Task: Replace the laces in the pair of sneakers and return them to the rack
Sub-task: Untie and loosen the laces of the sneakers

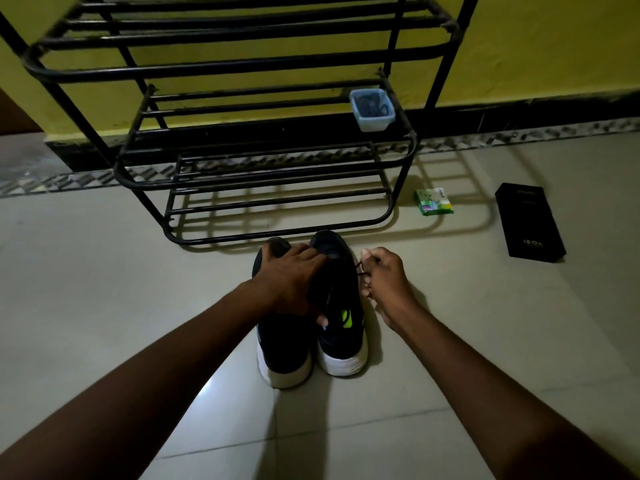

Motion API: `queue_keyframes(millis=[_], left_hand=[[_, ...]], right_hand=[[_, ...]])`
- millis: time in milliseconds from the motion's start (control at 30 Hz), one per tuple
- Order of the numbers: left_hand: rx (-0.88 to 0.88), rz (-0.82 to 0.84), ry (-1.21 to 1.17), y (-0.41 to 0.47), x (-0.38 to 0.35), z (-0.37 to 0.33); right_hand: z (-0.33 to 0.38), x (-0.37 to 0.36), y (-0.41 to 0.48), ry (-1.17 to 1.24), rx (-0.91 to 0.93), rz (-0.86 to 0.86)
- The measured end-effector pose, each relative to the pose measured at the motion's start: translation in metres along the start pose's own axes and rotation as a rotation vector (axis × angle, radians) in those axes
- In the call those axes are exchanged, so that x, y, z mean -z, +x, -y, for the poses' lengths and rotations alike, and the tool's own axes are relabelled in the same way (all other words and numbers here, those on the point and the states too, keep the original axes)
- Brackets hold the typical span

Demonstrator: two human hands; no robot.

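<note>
The sneakers point(284, 355) stand on the floor point(104, 271) just before the rack point(277, 199), long axis toward it, and the right hand point(386, 282), beside the right sneaker point(343, 341), pinches the black lace point(361, 268) in its grip while the left hand point(287, 278) lies spread over both.

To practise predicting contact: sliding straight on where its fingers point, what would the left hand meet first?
The left hand has its fingers over the right sneaker, so that comes first; beyond, perhaps the rack, though depth is unclear.
</note>
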State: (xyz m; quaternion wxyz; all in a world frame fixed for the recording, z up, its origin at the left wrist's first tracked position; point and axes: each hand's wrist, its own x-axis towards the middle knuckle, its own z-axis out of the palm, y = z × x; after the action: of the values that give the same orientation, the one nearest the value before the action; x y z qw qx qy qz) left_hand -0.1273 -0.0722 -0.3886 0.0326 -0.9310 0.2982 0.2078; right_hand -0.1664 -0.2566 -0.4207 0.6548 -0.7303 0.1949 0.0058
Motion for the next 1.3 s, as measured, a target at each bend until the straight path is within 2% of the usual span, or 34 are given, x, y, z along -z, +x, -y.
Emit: queue_keyframes(millis=[33, 67, 133, 200, 267, 367, 400, 433, 467, 500, 600, 633, 700, 767, 833, 900, 933, 967, 1000, 1033, 1100, 1167, 1233, 1300], left_hand=[[0.003, 0.001, -0.002, -0.001, 0.001, 0.0], [0.008, 0.005, -0.002, -0.001, 0.002, 0.0], [0.01, 0.012, 0.009, -0.001, 0.004, 0.0], [0.003, 0.007, 0.011, -0.001, 0.003, -0.001], [0.0, 0.007, 0.006, 0.0, 0.002, -0.001], [0.006, 0.025, 0.004, 0.0, 0.004, -0.001], [0.006, 0.026, 0.01, 0.0, 0.005, -0.002], [0.005, 0.025, 0.014, 0.0, 0.005, -0.003], [0.004, 0.023, 0.016, 0.001, 0.005, -0.003], [0.001, 0.019, 0.016, 0.001, 0.005, -0.003], [0.0, 0.011, 0.015, 0.002, 0.003, -0.002], [0.001, 0.012, 0.018, 0.003, 0.002, -0.002], [0.006, 0.015, 0.018, 0.003, 0.002, -0.002], [0.003, 0.011, 0.013, 0.003, 0.0, -0.001], [-0.001, 0.005, 0.01, 0.004, -0.001, 0.0], [0.004, 0.002, 0.009, 0.003, -0.001, 0.0], [0.006, 0.002, 0.009, 0.003, -0.001, -0.001], [0.007, 0.001, 0.011, 0.003, -0.002, -0.001], [0.009, 0.002, 0.012, 0.003, -0.001, -0.001], [0.01, 0.002, 0.012, 0.003, -0.001, -0.001], [0.008, -0.003, 0.004, 0.002, -0.001, 0.0], [0.004, -0.001, 0.002, 0.001, 0.0, -0.001], [0.003, 0.007, 0.011, 0.001, 0.002, -0.002], [0.011, 0.011, 0.011, 0.0, 0.002, -0.002]], right_hand=[[0.001, 0.004, 0.0, 0.054, -0.041, 0.041], [0.003, 0.011, 0.001, -0.036, 0.013, 0.1], [0.003, 0.024, 0.004, -0.37, 0.215, 0.211], [0.0, 0.029, 0.007, -0.498, 0.295, 0.245], [0.0, 0.024, 0.003, -0.309, 0.294, 0.159], [0.006, 0.019, -0.001, 0.33, -0.021, 0.072], [0.006, 0.019, -0.002, 0.465, -0.112, 0.089], [0.005, 0.019, -0.002, 0.48, -0.147, 0.112], [0.006, 0.02, -0.001, 0.403, -0.127, 0.148], [0.007, 0.023, -0.001, 0.222, -0.043, 0.187], [0.01, 0.033, -0.001, -0.525, 0.337, 0.312], [0.011, 0.035, -0.001, -0.655, 0.418, 0.356], [0.009, 0.037, 0.002, -0.685, 0.541, 0.333], [0.007, 0.034, 0.003, -0.537, 0.549, 0.16], [0.013, 0.032, 0.004, -0.205, 0.35, -0.016], [0.022, 0.03, 0.0, 0.291, 0.04, 0.024], [0.024, 0.03, -0.001, 0.449, -0.055, 0.068], [0.024, 0.03, -0.003, 0.485, -0.084, 0.093], [0.02, 0.03, -0.002, 0.419, -0.062, 0.122], [0.017, 0.031, -0.003, 0.227, 0.03, 0.15], [0.014, 0.036, -0.006, -0.336, 0.303, 0.224], [0.012, 0.04, -0.004, -0.698, 0.512, 0.325], [0.012, 0.041, -0.004, -0.81, 0.569, 0.376], [0.009, 0.044, 0.0, -0.785, 0.594, 0.316]])
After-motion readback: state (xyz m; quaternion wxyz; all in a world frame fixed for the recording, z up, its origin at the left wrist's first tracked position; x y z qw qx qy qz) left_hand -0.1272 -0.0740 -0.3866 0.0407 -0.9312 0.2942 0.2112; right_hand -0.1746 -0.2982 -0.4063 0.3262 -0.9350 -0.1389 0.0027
